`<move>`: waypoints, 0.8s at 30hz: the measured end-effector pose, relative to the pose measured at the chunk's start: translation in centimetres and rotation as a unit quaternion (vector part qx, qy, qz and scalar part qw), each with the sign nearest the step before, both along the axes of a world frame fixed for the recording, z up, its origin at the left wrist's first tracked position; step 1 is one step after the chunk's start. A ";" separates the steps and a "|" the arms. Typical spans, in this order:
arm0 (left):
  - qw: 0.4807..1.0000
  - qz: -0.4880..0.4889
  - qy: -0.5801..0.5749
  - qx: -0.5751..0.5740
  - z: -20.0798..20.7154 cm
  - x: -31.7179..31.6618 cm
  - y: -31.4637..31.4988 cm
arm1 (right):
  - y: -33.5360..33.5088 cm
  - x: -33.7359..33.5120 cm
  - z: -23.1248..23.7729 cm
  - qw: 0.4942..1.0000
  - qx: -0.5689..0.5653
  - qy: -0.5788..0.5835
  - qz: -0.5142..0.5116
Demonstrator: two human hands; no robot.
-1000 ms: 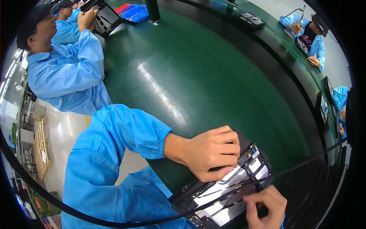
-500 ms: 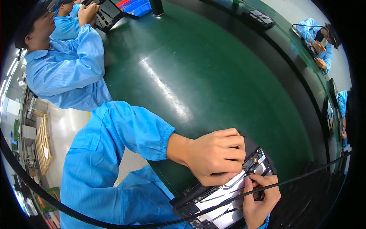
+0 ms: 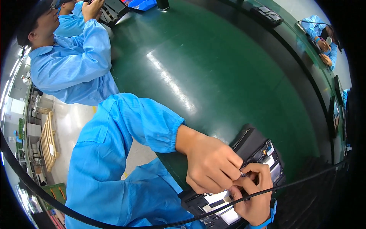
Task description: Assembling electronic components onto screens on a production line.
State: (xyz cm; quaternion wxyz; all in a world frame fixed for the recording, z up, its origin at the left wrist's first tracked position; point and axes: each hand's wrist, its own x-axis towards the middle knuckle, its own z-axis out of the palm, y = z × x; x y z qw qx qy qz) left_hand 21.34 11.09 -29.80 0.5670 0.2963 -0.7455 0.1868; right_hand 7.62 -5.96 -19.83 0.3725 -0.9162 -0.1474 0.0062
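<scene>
Our left hand [image 3: 213, 166] curled over the open device [image 3: 230, 215], our right hand [image 3: 253, 194] bent close beside it, whether either pinches anything we cannot tell, the device on our bench [image 3: 228, 80]

1. I count one left hand [image 3: 213, 165], one right hand [image 3: 253, 203].
2. One opened device [image 3: 230, 216] under them.
3. One wooden pallet [image 3: 47, 134], well left of them.
4. At least three co-workers [image 3: 72, 68] beyond those hands.
</scene>
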 end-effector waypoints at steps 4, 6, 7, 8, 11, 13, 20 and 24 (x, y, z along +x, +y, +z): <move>1.000 -0.018 -0.014 -0.006 -0.1 -0.6 0.6 | 0.5 -0.6 -0.1 0.999 -0.026 0.027 -0.009; 0.999 -0.027 -0.038 -0.010 -0.1 -0.5 0.7 | 0.7 -1.0 -0.2 0.999 -0.046 0.011 -0.007; 0.999 -0.031 -0.038 -0.008 0.0 -0.4 0.7 | 0.8 -1.2 -0.2 0.998 -0.069 -0.005 -0.001; 0.998 -0.029 -0.052 -0.007 0.0 -0.3 0.9 | 0.7 -1.2 -0.1 0.998 -0.065 -0.003 -0.002; 0.997 -0.020 -0.071 -0.008 -0.2 -0.1 1.2 | 0.3 -1.1 0.4 0.996 -0.083 0.001 0.034; 0.997 -0.012 -0.078 -0.012 -0.4 -0.2 1.3 | 0.2 -1.2 0.3 0.996 -0.080 -0.031 0.018; 0.995 -0.035 -0.086 -0.019 -0.9 -0.5 1.0 | 0.2 -2.6 -1.9 0.978 -0.196 -0.055 -0.032; 0.995 -0.023 -0.096 0.008 -0.6 -0.4 1.3 | 1.2 -1.9 -2.4 0.974 -0.176 -0.137 -0.050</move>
